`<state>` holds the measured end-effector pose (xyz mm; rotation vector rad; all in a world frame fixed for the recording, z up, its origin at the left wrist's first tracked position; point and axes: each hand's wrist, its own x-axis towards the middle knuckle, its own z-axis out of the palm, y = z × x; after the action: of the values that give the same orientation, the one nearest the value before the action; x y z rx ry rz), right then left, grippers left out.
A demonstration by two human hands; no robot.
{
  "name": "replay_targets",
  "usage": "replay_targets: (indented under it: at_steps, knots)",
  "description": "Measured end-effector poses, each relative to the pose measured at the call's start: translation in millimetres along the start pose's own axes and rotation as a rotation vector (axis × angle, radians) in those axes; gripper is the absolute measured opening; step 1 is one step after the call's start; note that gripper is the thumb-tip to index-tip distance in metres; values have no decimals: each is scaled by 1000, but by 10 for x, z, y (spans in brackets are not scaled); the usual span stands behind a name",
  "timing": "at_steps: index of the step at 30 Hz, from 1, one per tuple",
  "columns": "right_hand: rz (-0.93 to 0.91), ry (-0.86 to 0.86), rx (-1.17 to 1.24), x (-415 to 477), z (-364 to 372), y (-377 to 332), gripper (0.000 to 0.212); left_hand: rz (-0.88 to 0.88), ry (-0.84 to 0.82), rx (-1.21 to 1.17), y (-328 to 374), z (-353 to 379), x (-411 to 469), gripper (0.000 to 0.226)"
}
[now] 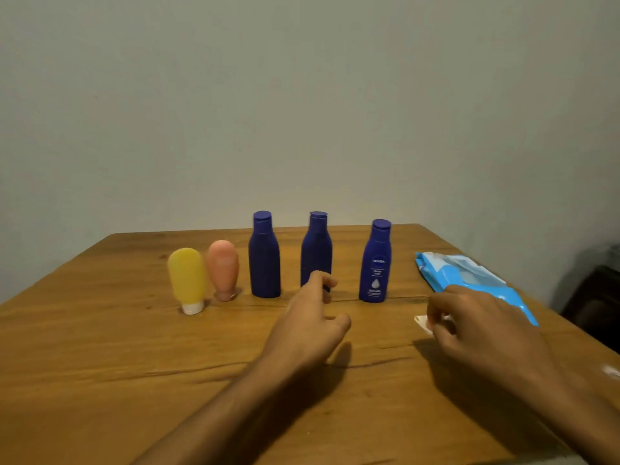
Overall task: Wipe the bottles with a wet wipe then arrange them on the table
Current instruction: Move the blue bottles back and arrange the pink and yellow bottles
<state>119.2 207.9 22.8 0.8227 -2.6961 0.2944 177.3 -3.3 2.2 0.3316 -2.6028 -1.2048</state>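
Table (pixel 100 347): wooden, with long cracks in the grain, set against a plain wall (pixel 302 95).
Row: five bottles stand upright side by side across the middle of the table, nearer its far edge than its near edge.
Yellow bottle (pixel 186 276): left end of the row, standing on its white cap.
Pink bottle (pixel 223 266): just beside the yellow one, also cap down.
Left blue bottle (pixel 264 260): next in the row, cap up, plain side showing.
Middle blue bottle (pixel 316 253): cap up; its base is hidden behind the left hand.
Right blue bottle (pixel 376 263): right end of the row, label facing the camera.
Pack (pixel 469 276): blue wet-wipe pack, lying flat near the table's right edge.
Wipe (pixel 421 321): white, on the table between the right blue bottle and the pack, mostly covered by the right hand.
Left hand (pixel 308 323): relaxed, grasping nothing, thumb spread wide; its fingertips reach the middle blue bottle's base, contact unclear.
Right hand (pixel 476 327): fingers curled down, pinching the wipe against the table.
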Motion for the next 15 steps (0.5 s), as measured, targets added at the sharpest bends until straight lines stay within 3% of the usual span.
replay_targets:
  at_steps: [5,10,15]
  knots:
    - [51,-8,-153,-90,35,266,17,17,-16,-28,208,446,355,87]
    - [83,-66,-240,-169,108,500,25,37,76,-43,317,663,590,94]
    - [116,-127,-187,-163,114,609,20,-51,157,-72,333,759,829,92]
